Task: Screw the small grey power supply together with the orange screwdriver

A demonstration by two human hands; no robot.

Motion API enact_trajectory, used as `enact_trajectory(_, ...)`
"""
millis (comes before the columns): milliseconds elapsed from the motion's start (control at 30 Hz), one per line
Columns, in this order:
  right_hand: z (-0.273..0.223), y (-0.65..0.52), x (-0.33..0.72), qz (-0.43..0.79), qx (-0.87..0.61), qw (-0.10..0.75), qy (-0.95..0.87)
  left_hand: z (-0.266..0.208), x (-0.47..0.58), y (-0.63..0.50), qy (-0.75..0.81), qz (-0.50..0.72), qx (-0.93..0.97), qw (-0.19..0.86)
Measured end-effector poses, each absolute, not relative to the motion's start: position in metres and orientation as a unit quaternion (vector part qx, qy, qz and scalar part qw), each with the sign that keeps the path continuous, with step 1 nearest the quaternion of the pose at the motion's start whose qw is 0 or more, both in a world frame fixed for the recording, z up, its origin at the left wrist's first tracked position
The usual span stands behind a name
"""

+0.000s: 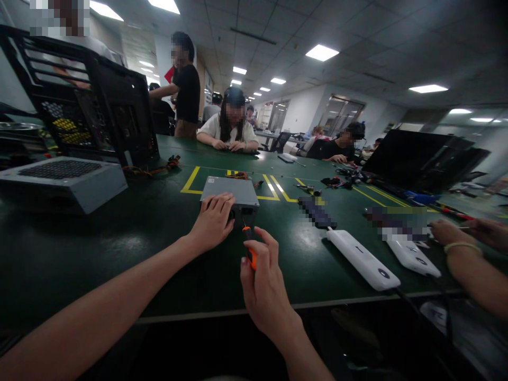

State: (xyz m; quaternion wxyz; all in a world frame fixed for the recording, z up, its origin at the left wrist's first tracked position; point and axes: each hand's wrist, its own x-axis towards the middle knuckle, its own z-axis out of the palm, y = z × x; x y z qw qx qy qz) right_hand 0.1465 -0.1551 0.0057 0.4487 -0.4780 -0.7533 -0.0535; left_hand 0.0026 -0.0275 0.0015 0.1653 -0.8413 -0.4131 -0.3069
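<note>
A grey computer power supply point(232, 191) lies on the green table, its socket side facing me. My left hand point(213, 218) grips its near left corner, fingers over the top and thumb down the front face. In my right hand point(264, 275) is a screwdriver point(249, 247) with an orange and black handle. Its thin shaft points up at the power supply's front face, below the socket. Whether the tip sits in a screw is too small to tell. Some coloured cables point(237, 175) lie behind the unit.
On the left stand an open black computer case point(130, 119) and another power supply point(85, 182). Right of my hands lie a phone point(316, 212) and a white power bank point(363, 259). A neighbour's hands point(456, 238) are at the far right. Black monitors point(416, 164) stand behind. Several people sit or stand around.
</note>
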Motion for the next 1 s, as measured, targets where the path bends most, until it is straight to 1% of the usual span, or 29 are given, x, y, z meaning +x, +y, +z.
enact_trajectory(100, 0.004, -0.151, 0.147, -0.071, -0.457, 0.464, -0.756, 0.001, 0.002, -0.027, -0.414, -0.313, -0.839, 0.161)
enact_trajectory(267, 0.006, -0.146, 0.151, -0.120, -0.471, 0.449, -0.750, 0.001, 0.002, -0.027, -0.408, -0.314, -0.842, 0.159)
enact_trajectory(433, 0.009, -0.154, 0.147, -0.086, -0.485, 0.422, -0.761, 0.002, 0.002, -0.028, -0.410, -0.318, -0.842, 0.150)
enact_trajectory(600, 0.011, -0.154, 0.148, -0.096, -0.485, 0.379, -0.782, 0.002, 0.003, -0.028, -0.418, -0.314, -0.838, 0.158)
enact_trajectory(767, 0.017, -0.151, 0.153, -0.086, -0.504, 0.407, -0.757, 0.003, 0.004, -0.028, -0.407, -0.311, -0.841, 0.175)
enact_trajectory(933, 0.017, -0.155, 0.152, -0.062, -0.474, 0.372, -0.796, 0.004, 0.005, -0.027, -0.408, -0.293, -0.847, 0.175)
enact_trajectory(1000, 0.017, -0.153, 0.152, -0.072, -0.483, 0.377, -0.787, 0.004, 0.006, -0.027, -0.416, -0.290, -0.844, 0.177)
